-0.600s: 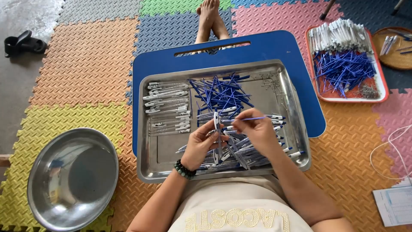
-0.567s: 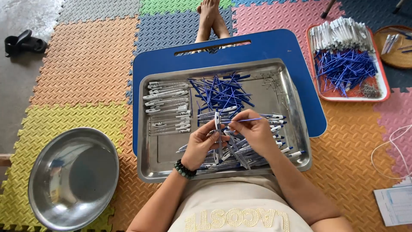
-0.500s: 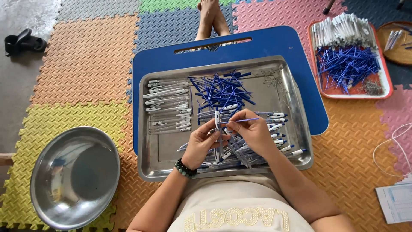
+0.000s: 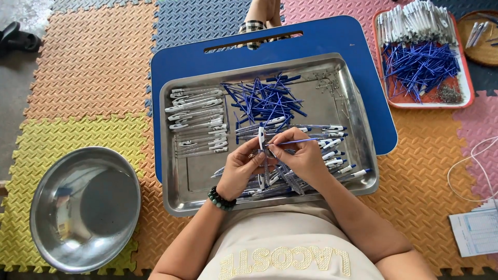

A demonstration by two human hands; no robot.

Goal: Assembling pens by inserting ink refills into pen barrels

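Over the steel tray (image 4: 179,194), my left hand (image 4: 243,167) grips a white pen barrel (image 4: 261,137); my right hand (image 4: 301,155) pinches a blue refill (image 4: 301,140). Loose refills (image 4: 264,101) crowd just beyond; a steel bowl (image 4: 83,207) sits left of it.

Operator wears a sleeveless beige top (image 4: 290,243) with raised cream lettering across the chest. Both arms are bare to the shoulder. A bracelet (image 4: 221,199) of dark green and black round beads encircles the left wrist. A checked trouser cuff (image 4: 252,26) shows at the far leg.
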